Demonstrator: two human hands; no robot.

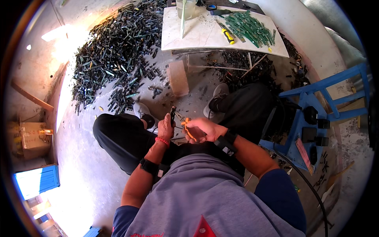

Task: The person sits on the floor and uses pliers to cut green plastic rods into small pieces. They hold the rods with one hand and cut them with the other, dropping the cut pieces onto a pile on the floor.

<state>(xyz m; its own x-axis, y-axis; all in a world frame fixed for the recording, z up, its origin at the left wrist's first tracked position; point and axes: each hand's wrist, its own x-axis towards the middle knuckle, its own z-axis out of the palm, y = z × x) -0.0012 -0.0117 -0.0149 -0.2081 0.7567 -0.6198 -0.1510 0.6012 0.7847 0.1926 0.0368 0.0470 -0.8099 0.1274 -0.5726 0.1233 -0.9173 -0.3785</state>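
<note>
My left hand grips a narrow dark strip, which stands up past the fingers; its exact kind is too small to tell. Around the orange handles of pliers my right hand is closed, and the metal jaws point toward the strip. Whether the jaws touch it I cannot tell. Both hands are above my lap. Ahead, a low table with a pale top bears a pile of green circuit-board strips, a yellow-and-black screwdriver handle, a dark-handled tool and a plastic cup of liquid.
A large heap of dark strips covers the floor at the front left, with more beneath the table. A reddish brick-like block lies before my feet. At right stands a blue wooden chair with black boxes; a cardboard box is at left.
</note>
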